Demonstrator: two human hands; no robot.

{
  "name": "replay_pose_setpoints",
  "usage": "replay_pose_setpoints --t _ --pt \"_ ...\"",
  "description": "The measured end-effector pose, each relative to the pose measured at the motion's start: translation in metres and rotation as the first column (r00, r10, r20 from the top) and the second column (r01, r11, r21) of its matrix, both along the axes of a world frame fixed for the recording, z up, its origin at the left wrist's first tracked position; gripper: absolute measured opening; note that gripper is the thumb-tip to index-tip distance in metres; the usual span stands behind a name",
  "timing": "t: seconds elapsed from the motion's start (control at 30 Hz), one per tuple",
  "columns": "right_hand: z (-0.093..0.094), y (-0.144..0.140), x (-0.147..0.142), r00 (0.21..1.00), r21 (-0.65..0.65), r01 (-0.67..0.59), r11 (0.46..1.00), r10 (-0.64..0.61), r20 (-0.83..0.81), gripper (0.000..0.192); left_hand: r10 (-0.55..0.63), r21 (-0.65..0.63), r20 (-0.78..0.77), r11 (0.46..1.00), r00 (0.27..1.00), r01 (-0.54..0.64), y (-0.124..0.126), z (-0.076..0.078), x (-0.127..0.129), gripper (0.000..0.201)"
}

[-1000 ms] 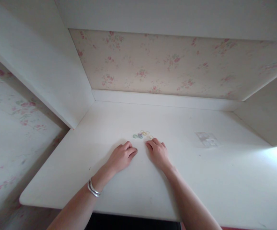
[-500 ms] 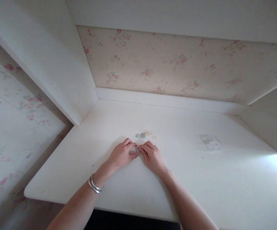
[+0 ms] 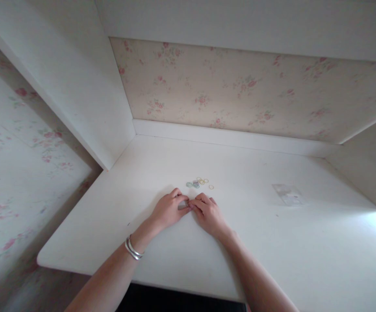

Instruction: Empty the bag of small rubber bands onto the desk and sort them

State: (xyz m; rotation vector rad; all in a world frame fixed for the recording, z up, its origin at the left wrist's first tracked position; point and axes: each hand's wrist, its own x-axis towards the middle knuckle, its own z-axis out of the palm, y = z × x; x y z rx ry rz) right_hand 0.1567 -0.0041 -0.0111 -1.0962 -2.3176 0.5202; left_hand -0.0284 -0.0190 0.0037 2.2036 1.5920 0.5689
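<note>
Both hands meet at the middle of a white desk (image 3: 162,264), fingertips close together. My left hand (image 3: 170,209), with silver bangles (image 3: 133,248) at its wrist, pinches with thumb and index finger. My right hand (image 3: 207,213) is closed too, its fingertips touching those of the left. Whatever small thing lies between them is hidden by the fingers. Just beyond the hands lie several thin rings like small rubber bands: yellow ones (image 3: 202,181), a pale green bunch (image 3: 189,184) and a dark bluish-purple bunch (image 3: 196,184). One yellow ring (image 3: 211,187) lies apart to the right.
A clear plastic bag (image 3: 288,195) lies flat on the right of the desk. White panels (image 3: 118,147) stand at the left and right, with floral wallpaper (image 3: 204,86) behind. A tiny dark speck (image 3: 128,224) is left of my left hand.
The view has shifted slightly. The fingertips have drawn closer together, and the small pale thing that showed between them is now covered. The rings and the bag have stayed put.
</note>
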Motion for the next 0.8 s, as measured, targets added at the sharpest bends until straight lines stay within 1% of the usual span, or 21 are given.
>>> replay_pose_setpoints --t 0.1,0.17,0.23,0.3,0.37,0.47,0.53,0.63,0.7,0.8 --pt "0.001 0.002 0.006 0.996 -0.021 0.042 0.999 -0.044 -0.081 0.022 0.012 -0.001 0.019 1.0 1.0 -0.012 0.0 0.0 0.001 0.025" --pt "0.0 0.006 0.014 0.984 -0.017 0.143 0.99 -0.144 -0.102 0.024 0.014 0.007 0.025 1.0 1.0 -0.015 0.0 -0.001 0.001 0.023" --pt "-0.001 0.012 0.024 0.959 0.0 0.277 0.961 -0.276 -0.058 0.025 0.014 0.019 0.026 1.0 1.0 -0.014 0.0 -0.002 0.002 0.022" --pt "-0.003 0.018 0.034 0.92 0.023 0.389 0.921 -0.39 0.035 0.027 0.018 0.031 0.024 0.999 1.0 -0.018 0.0 -0.003 0.002 0.023" --pt "-0.005 0.021 0.041 0.887 0.05 0.441 0.896 -0.443 0.132 0.031 0.024 0.041 0.02 0.999 1.0 -0.025 0.001 -0.005 0.003 0.025" --pt "-0.005 0.023 0.043 0.876 0.075 0.432 0.899 -0.438 0.201 0.029 0.025 0.054 0.019 0.998 1.0 -0.026 0.001 -0.005 0.004 0.025" --pt "-0.004 0.022 0.043 0.878 0.064 0.432 0.899 -0.436 0.195 0.025 0.026 0.061 0.018 0.998 1.0 -0.027 0.001 -0.004 0.005 0.022" --pt "-0.003 0.022 0.042 0.877 0.01 0.452 0.892 -0.447 0.176 0.021 0.037 0.068 0.014 0.997 0.999 -0.038 0.001 -0.003 0.007 0.019" --pt "-0.003 0.022 0.043 0.881 -0.022 0.45 0.893 -0.44 0.175 0.02 0.046 0.066 0.014 0.997 0.999 -0.046 0.001 -0.003 0.008 0.018" --pt "-0.003 0.021 0.045 0.886 -0.024 0.44 0.898 -0.43 0.172 0.022 0.064 0.065 0.015 0.996 0.998 -0.065 0.0 -0.003 0.008 0.018"
